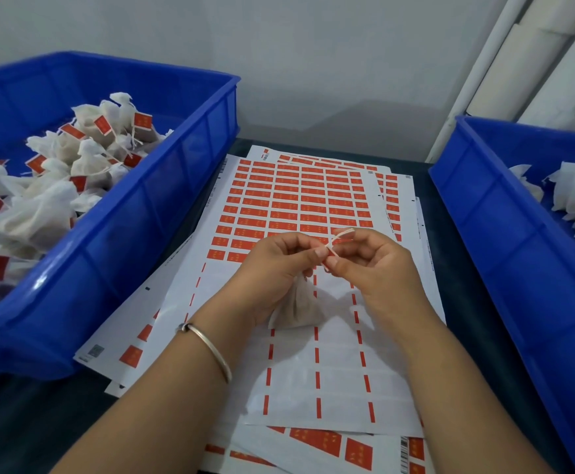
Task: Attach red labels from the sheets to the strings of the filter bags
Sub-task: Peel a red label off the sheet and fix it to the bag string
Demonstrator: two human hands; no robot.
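Hands both busy: L hand (272, 265) pinching filter bag (296, 307) neck, R hand (364, 261) pinching its string (339, 239), over label sheet (299, 200).

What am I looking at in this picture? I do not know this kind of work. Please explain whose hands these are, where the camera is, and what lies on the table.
There is no machine. A person wears one camera on the head, so you see their own two hands from above. The left hand and the right hand pinch the string of a filter bag that hangs over the label sheets. These sheets carry rows of red labels. The left blue bin holds bags that already have red labels. The right blue bin holds bags with no labels visible.
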